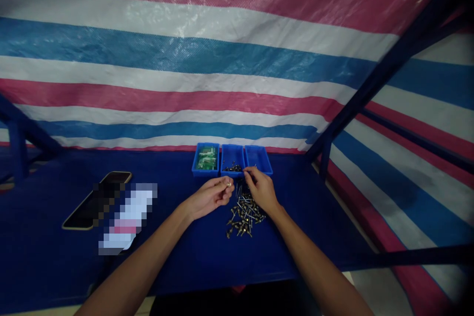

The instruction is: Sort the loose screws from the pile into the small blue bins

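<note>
My left hand (213,196) is closed in a pinch, with a small shiny metal part (229,184) at its fingertips. Just right of it, my right hand (262,188) reaches to the front edge of the middle blue bin (233,150), thumb and fingertips drawn together; whatever they hold is too small to make out. Under and beside my right hand lies a loose pile of metal pins (244,215), thin-shafted with thicker brass-coloured ends. Several small dark metal parts (233,168) lie at the bottom of the middle bin.
The left blue bin (195,160) contains green pieces (207,157) that look like circuit boards. A third blue bin (259,157) stands at right. On the blue table (177,256), a phone (85,207) lies left, beside a pixelated bright object (129,215). Blue frame bars (344,113) flank the striped sheet (185,49).
</note>
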The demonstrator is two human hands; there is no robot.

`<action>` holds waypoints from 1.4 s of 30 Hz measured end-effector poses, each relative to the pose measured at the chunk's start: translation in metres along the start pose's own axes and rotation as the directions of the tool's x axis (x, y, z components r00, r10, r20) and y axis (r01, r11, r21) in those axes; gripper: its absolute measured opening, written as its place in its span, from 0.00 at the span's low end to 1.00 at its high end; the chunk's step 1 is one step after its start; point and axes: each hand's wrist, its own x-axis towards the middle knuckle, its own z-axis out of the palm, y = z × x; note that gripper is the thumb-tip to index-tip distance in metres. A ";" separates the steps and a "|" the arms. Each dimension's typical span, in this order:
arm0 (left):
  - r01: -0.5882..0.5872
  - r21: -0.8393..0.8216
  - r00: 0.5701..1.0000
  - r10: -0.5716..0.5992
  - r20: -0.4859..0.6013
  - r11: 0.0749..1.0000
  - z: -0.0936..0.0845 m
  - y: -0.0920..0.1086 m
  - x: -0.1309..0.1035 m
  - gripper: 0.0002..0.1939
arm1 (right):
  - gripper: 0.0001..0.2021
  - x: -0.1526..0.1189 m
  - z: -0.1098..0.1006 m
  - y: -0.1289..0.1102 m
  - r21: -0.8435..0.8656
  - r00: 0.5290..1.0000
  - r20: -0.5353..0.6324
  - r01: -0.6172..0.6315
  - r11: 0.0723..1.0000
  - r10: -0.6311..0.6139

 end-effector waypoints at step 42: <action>-0.255 0.911 0.582 0.804 -0.124 0.325 -0.015 -0.004 0.010 0.05 | 0.13 0.000 0.000 -0.002 -0.017 1.000 0.006 -0.018 1.000 0.018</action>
